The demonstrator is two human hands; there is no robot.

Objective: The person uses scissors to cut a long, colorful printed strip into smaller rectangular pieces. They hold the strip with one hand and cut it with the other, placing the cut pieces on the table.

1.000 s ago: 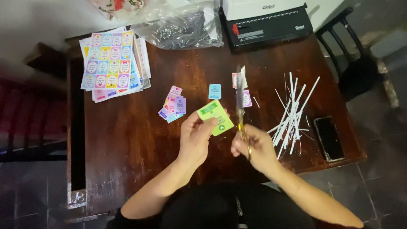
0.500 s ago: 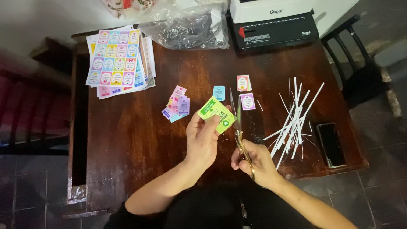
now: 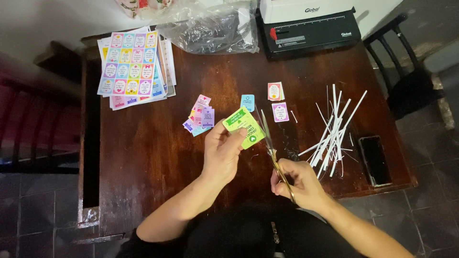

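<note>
My left hand (image 3: 224, 152) pinches a green strip of paper cards (image 3: 243, 126) above the dark wooden table (image 3: 143, 157). My right hand (image 3: 297, 182) grips gold-handled scissors (image 3: 270, 143), their blades pointing up along the strip's right edge. A small pile of cut cards (image 3: 200, 116) lies just left of the strip. Three single cards sit beyond it: a blue one (image 3: 247, 102), a red one (image 3: 274, 91) and a purple one (image 3: 280, 112).
A stack of printed card sheets (image 3: 131, 67) lies at the table's back left. A crumpled clear plastic bag (image 3: 213, 31) and a black-and-white binding machine (image 3: 311, 24) stand at the back. White paper offcuts (image 3: 334, 126) and a dark phone (image 3: 374, 159) lie right. A black chair (image 3: 406, 71) stands beyond.
The view has shifted slightly. The scissors have come closer to the green strip's right edge, and the red and purple cards now lie uncovered on the table.
</note>
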